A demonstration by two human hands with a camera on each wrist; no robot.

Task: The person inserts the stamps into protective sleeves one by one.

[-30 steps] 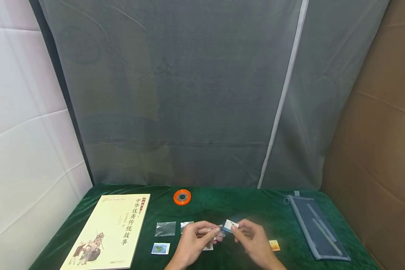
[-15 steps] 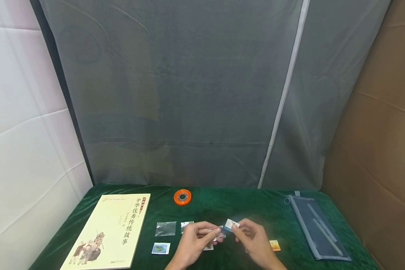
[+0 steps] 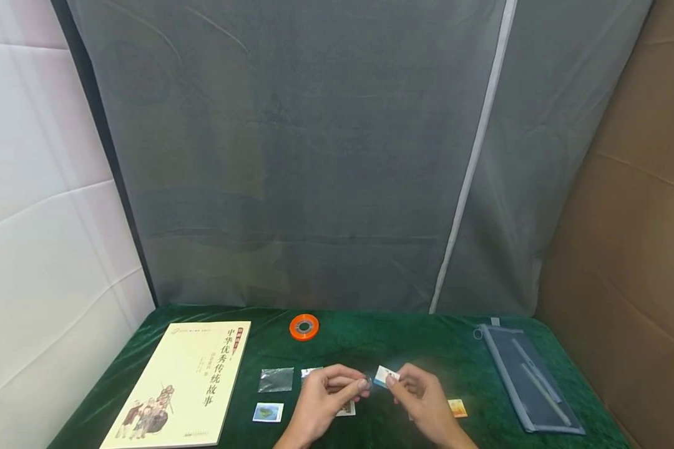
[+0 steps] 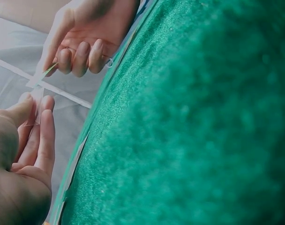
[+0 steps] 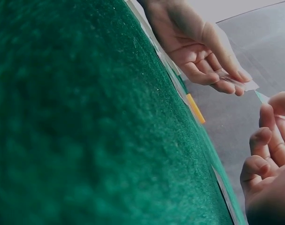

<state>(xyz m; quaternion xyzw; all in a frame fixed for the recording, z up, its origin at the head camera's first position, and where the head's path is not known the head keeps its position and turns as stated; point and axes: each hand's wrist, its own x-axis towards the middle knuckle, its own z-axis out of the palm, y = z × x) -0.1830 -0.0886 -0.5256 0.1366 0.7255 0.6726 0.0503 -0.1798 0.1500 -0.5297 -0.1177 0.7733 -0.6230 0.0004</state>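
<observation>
Over the green cloth my left hand (image 3: 317, 402) pinches a small clear plastic sleeve (image 5: 234, 80) between thumb and fingers. My right hand (image 3: 424, 399) holds a small stamp (image 3: 383, 376), white and blue, by its edge between thumb and forefinger. In the left wrist view the stamp's edge meets the sleeve's open-looking end; whether it sits inside cannot be told. Below my left hand lies another stamp (image 3: 347, 410), partly covered. An orange-yellow stamp (image 3: 457, 408) lies beside my right wrist. Left of my hands are a blue-green stamp (image 3: 268, 412) and a flat clear sleeve (image 3: 276, 380).
A cream book (image 3: 180, 383) lies at the left. An orange tape roll (image 3: 304, 327) is at the back of the green cloth (image 3: 393, 337). At the right rests a blue mesh pouch (image 3: 530, 380) with slim tools inside. Another small piece (image 3: 309, 372) shows behind my left hand.
The clear sleeve in my left hand has turned, so less of it shows in the head view. The stamp in my right hand has barely shifted.
</observation>
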